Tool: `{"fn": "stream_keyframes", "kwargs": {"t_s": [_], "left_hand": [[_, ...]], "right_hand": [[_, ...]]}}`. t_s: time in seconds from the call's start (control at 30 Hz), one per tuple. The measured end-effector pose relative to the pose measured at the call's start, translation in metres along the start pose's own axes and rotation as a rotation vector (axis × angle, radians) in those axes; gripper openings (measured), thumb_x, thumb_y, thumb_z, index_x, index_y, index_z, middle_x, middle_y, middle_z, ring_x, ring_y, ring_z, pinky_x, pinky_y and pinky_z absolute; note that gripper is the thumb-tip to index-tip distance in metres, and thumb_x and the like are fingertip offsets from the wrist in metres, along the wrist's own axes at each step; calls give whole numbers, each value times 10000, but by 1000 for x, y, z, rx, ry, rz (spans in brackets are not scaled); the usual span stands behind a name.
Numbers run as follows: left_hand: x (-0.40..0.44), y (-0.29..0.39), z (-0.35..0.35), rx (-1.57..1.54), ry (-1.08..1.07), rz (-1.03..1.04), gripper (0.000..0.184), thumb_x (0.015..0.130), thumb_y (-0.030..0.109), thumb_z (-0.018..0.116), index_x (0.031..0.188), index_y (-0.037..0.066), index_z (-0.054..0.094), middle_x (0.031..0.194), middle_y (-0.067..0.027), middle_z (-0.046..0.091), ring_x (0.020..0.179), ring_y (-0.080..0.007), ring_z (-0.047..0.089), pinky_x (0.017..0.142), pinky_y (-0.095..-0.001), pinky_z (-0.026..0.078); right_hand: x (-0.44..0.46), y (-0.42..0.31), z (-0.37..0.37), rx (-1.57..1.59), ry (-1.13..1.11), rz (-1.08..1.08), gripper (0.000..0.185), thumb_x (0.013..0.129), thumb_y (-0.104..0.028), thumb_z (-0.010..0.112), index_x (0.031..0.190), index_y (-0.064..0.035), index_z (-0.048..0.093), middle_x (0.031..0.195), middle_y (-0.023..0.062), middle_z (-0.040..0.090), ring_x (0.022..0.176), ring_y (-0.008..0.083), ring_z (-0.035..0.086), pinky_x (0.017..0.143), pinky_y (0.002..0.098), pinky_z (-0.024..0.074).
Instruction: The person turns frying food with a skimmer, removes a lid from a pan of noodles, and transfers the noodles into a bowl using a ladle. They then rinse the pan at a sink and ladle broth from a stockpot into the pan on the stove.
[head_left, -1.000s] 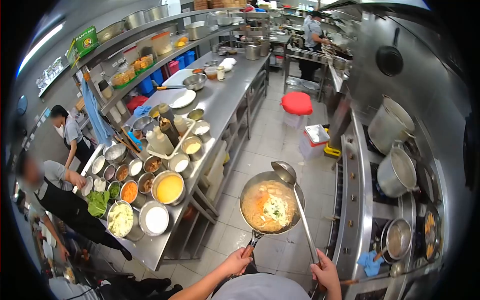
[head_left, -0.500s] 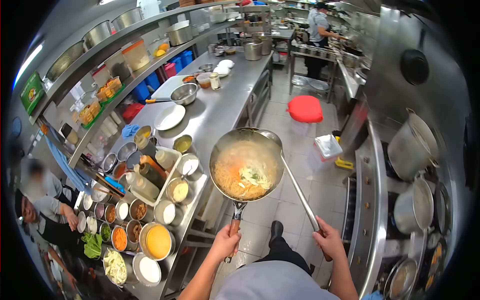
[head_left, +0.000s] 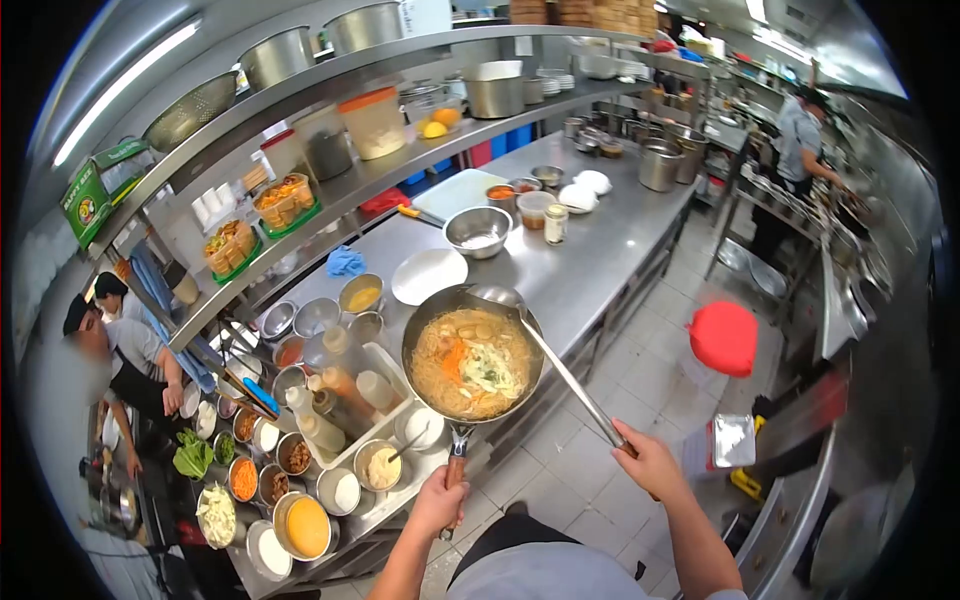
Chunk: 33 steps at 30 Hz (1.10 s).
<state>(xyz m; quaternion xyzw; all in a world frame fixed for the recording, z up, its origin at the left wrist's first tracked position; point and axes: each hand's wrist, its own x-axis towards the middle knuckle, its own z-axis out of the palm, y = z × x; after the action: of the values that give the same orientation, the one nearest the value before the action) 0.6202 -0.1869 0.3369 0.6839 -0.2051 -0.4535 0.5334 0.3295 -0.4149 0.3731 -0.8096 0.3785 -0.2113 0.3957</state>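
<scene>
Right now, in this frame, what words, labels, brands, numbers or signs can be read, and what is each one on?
"HAPPY BEE": on the green box at the shelf's left end; slanted and slightly soft.
Smaller print on that box: too small to read.
Jar on the counter: any marking is too small to read.
No other text is legible.

A long grey stainless-steel table (head_left: 610, 265) carries a white oval plate (head_left: 428, 273), a round silver metal bowl (head_left: 478, 234) and a crumpled blue cloth (head_left: 346, 262); a pale rectangular board (head_left: 468, 188) lies behind the bowl.
</scene>
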Motion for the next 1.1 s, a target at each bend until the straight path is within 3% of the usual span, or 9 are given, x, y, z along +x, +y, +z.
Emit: {"fn": "stream_keyframes", "kwargs": {"t_s": [0.13, 0.33, 0.5, 0.63, 1.03, 1.1], "left_hand": [[55, 30, -10, -14, 94, 47, 250, 883, 99, 584, 1102, 17, 496, 631, -23, 512, 417, -128, 487, 390, -284, 406], [152, 67, -40, -64, 185, 51, 149, 872, 96, 583, 963, 30, 486, 617, -39, 506, 412, -144, 503, 379, -303, 415], [216, 103, -58, 62, 289, 49, 148, 862, 100, 581, 948, 23, 489, 610, -53, 525, 418, -147, 525, 364, -298, 408], [257, 114, -72, 83, 336, 30, 161, 854, 113, 587, 943, 20, 492, 612, -59, 534, 417, -147, 526, 361, -298, 411], [330, 141, -66, 138, 543, -7, 234, 841, 112, 584, 1030, -9, 516, 630, -74, 528, 422, -166, 531, 376, -326, 416], [337, 149, -62, 191, 546, -57, 295, 843, 97, 571, 1115, -5, 519, 677, -50, 546, 437, -134, 521, 389, -290, 417]], "right_hand": [[105, -8, 23, 47, -73, -16, 538, 856, -140, 676, 1375, -143, 536, 792, 111, 614, 701, 198, 583, 694, 318, 481], [239, -26, 46, 48, -129, -38, 533, 863, -147, 672, 1378, -150, 536, 778, 108, 623, 699, 198, 588, 696, 326, 485], [329, -19, 63, -80, -187, -188, 512, 868, -183, 663, 1364, -153, 540, 882, 145, 681, 805, 317, 655, 723, 404, 512], [390, -3, 89, -130, -203, -248, 522, 872, -189, 650, 1378, -166, 523, 906, 147, 685, 840, 339, 658, 741, 429, 516], [503, 40, 115, -7, -389, -246, 537, 882, -190, 648, 1399, -191, 505, 856, 145, 674, 766, 319, 649, 712, 395, 513], [513, 46, 116, 26, -401, -251, 542, 878, -192, 652, 1400, -190, 506, 828, 143, 668, 734, 318, 644, 699, 393, 510]]}}
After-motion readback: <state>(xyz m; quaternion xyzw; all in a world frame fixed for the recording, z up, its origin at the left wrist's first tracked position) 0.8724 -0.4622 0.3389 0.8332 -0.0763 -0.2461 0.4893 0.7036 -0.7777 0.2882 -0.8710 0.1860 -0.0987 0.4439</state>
